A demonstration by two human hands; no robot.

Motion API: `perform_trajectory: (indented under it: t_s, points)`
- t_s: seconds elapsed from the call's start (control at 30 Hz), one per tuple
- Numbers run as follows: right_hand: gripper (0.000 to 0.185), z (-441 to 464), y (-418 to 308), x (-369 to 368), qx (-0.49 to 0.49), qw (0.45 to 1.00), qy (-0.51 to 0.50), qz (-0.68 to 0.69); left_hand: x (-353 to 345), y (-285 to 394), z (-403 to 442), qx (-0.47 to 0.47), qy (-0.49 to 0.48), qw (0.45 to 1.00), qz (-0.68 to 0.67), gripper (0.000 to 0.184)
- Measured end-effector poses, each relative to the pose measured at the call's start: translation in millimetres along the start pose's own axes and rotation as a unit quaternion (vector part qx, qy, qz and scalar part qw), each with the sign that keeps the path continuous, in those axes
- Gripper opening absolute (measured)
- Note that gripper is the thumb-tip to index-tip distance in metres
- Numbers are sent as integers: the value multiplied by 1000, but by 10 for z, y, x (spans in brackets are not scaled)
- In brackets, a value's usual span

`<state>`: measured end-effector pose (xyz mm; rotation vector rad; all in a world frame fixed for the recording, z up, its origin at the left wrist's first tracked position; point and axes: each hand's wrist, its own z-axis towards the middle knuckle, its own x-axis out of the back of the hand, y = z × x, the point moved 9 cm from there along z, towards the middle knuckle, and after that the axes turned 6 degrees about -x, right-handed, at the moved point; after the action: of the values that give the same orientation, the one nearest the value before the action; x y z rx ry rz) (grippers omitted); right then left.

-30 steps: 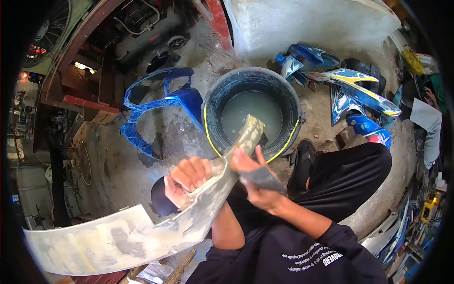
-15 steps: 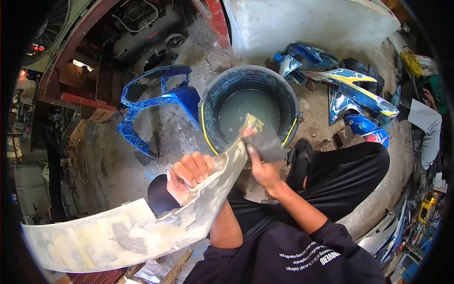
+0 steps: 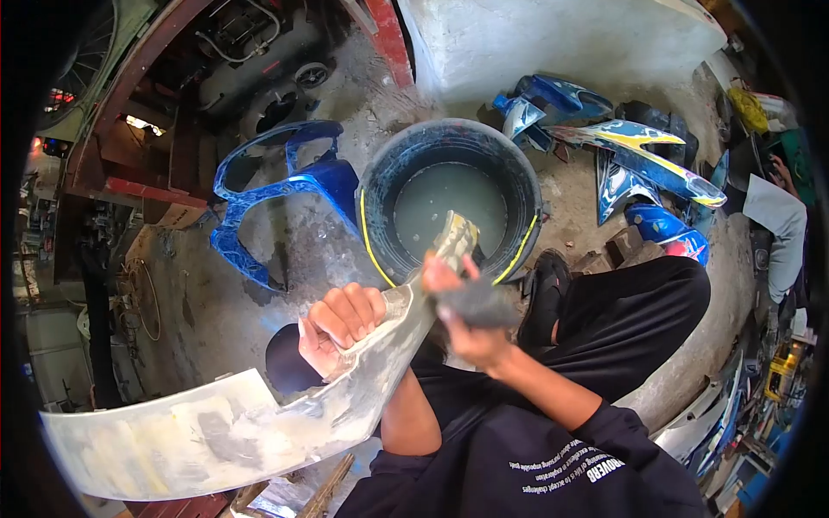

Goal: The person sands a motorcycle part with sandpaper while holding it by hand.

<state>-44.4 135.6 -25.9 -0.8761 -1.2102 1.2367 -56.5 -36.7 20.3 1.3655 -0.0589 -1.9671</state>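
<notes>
A long curved motorcycle body panel (image 3: 207,430), patchy white and grey with sanded filler, runs from the lower left up to the bucket. My left hand (image 3: 338,326) is closed over the panel's upper edge near its middle, the fingers curled round it. My right hand (image 3: 471,324), partly smeared by motion, holds a dark grey piece of sandpaper (image 3: 480,304) against the panel's narrow end. That end hangs over the near rim of a black bucket (image 3: 377,177) of cloudy water.
Left of the bucket, a blue plastic fairing frame (image 3: 332,183) lies on the concrete floor. Several blue, white and yellow fairing pieces (image 3: 643,155) are piled to the right. My black shoe (image 3: 544,298) is beside the bucket. Another person's hand (image 3: 784,175) shows at the far right.
My right hand has slid with the sandpaper down and left along the panel's narrow end, exposing more of its tip. The left hand keeps its hold on the panel.
</notes>
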Motion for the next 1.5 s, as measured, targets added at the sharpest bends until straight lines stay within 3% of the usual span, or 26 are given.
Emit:
perform_trajectory:
  t_s: [0.03, 0.13, 0.2, 0.23, 0.27, 0.33, 0.37, 0.4, 0.47, 0.53, 0.6, 0.7, 0.77, 0.87, 0.93, 0.97, 1.07, 1.13, 1.23, 1.27, 1.33, 1.37, 1.4, 1.47, 1.5]
  points:
    - [36, -49, -239, -81, 87, 990, -52, -94, 4, -7, -6, 1, 1, 1000, -2, 52]
    - [38, -45, -99, -77, 173, 978, -14, -112, 19, 7, 8, 0, -5, 1000, 1, 52]
    - [35, 163, 384, 78, -14, 995, 58, -83, 56, 31, 1, -15, 16, 1000, 1, 52]
    - [35, 228, 683, 98, -125, 991, 45, 25, 55, 45, 3, -15, 13, 1000, 2, 52]
    - [35, 197, 702, 105, -122, 991, 48, 27, 22, 40, 13, -9, -8, 1000, -6, 52]
    - [37, 112, 300, 77, -8, 1000, 17, -16, 10, 9, 20, -3, -26, 1000, -13, 52]
    - [38, 21, -3, -16, 83, 987, -28, -135, 43, -4, 5, -3, -11, 1000, -8, 52]
    - [39, -68, -127, -48, 103, 991, -52, -72, 68, -19, 2, -4, 1, 1000, -4, 52]
    - [38, -152, -90, -111, 146, 985, -45, -76, 67, -32, 19, -6, 3, 1000, -9, 52]
    - [34, -55, 217, -19, 132, 984, 20, -115, 81, 2, 11, -4, 11, 1000, -11, 52]
    - [33, 97, 809, 110, -109, 990, 78, 50, 57, 35, 20, -5, -5, 1000, -7, 52]
    - [36, 15, 625, 157, -78, 992, 81, 64, -5, 16, 37, -7, -22, 1000, -5, 52]
    - [39, -101, -12, -25, 91, 990, -23, -109, -12, 11, 5, -7, -18, 1000, -4, 52]
    - [40, -192, 78, -104, 173, 978, -10, -115, 51, 39, 35, -15, -15, 1000, -20, 51]
    - [39, -22, 541, 57, 62, 992, 68, -91, 102, 110, 33, -36, -2, 999, -1, 51]
    - [37, 19, 915, 109, -89, 991, 90, -33, 85, 131, 17, -35, -4, 999, -1, 51]
    - [37, 29, 646, 172, -24, 994, 71, -80, 24, 143, 51, -38, -25, 999, -25, 50]
    - [39, -90, 181, -1, 83, 992, 6, -93, 72, 135, 3, -39, -4, 999, 11, 50]
    - [38, -158, -10, -126, 135, 986, -17, -94, 63, 166, 46, -43, -12, 999, -2, 50]
    - [38, -131, 115, -153, 136, 986, -16, -91, 54, 209, 45, -46, -14, 999, -7, 50]
    - [35, 85, 510, 80, -5, 989, 83, -124, 81, 276, 31, -55, -17, 998, 10, 50]
    - [34, 141, 706, 190, -107, 990, 72, -57, 94, 295, 27, -64, -20, 998, 22, 49]
    - [34, 206, 733, 310, -96, 988, 88, -82, 65, 297, 42, -62, -22, 998, 18, 49]
    - [36, 145, 691, 301, -66, 994, 84, 2, -25, 314, 51, -66, -46, 997, 8, 49]
    - [37, 93, 455, 235, 4, 997, 53, -62, 23, 310, 33, -80, -8, 996, 31, 50]
